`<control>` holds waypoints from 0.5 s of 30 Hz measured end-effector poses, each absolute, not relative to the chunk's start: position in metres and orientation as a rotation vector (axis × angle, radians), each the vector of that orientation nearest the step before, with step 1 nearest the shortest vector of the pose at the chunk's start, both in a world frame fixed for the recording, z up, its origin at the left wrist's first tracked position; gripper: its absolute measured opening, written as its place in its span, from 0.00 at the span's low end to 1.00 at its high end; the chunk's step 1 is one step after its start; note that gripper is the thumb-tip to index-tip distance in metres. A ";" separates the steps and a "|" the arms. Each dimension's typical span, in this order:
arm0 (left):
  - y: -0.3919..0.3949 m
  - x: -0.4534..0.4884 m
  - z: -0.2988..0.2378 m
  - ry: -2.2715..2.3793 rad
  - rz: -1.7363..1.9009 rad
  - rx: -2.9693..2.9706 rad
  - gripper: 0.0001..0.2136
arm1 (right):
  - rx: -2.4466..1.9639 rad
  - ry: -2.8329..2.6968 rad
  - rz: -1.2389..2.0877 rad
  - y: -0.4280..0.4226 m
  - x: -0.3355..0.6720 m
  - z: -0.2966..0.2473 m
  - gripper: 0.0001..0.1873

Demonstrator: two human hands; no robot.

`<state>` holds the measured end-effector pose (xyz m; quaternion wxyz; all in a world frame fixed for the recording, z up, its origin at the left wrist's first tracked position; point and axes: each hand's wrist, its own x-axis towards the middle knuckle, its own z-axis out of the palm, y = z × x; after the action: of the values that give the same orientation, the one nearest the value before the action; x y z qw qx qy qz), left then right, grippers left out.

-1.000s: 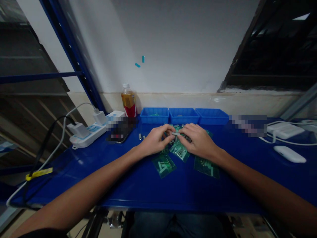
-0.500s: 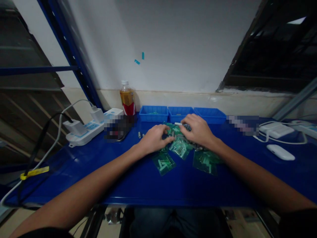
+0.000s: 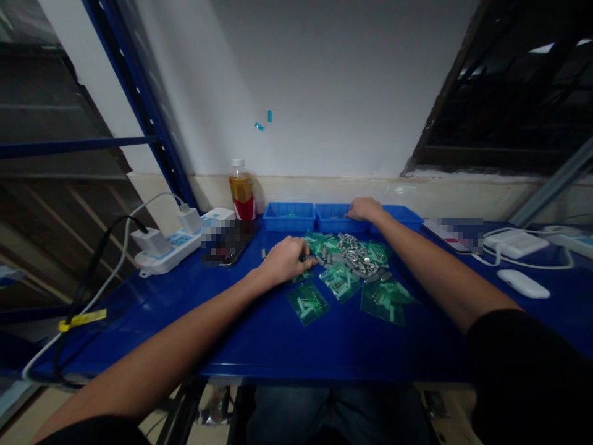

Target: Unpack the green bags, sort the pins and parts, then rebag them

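My left hand rests at the left side of a pile of small metal parts, fingers curled round; what they hold, if anything, is too small to name. Over the middle blue bin is my right hand, fingertips pinched together and pointing down into it. Anything in that pinch is hidden. Green-tinted clear bags with small pale and metal pieces lie around the pile: one bag at front left, another bag in the middle, a third bag at front right.
A left blue bin and a right blue bin flank the middle one along the wall. At left stand a bottle, a phone and a power strip. A white case and a charger lie at right.
My right hand has moved from the pile up and back to the middle bin, uncovering the metal parts. My left hand stays beside the pile, its fingers curled in more.
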<state>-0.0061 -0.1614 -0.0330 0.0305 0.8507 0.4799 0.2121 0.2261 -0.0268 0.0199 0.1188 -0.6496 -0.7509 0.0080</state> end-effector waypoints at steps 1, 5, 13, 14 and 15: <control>-0.161 -0.006 -0.032 1.455 0.691 2.583 0.13 | -1.903 -2.170 -0.009 -0.031 0.223 0.021 0.15; -0.163 -0.005 -0.023 1.388 0.869 2.332 0.13 | -1.729 -2.167 -0.119 -0.074 0.212 0.018 0.16; -0.171 0.008 -0.021 1.276 0.942 2.229 0.18 | -0.900 -2.403 -0.333 -0.179 0.195 -0.020 0.10; -0.171 0.008 -0.022 1.266 0.932 2.241 0.19 | -0.897 -2.400 -0.344 -0.180 0.194 -0.021 0.09; -0.172 0.008 -0.022 1.253 0.931 2.253 0.19 | -0.897 -2.394 -0.335 -0.180 0.194 -0.021 0.09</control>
<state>0.0075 -0.1720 -0.0219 0.1989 0.8055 0.4481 0.3328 0.1937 -0.1796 -0.0211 0.2779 -0.3340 -0.8920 -0.1247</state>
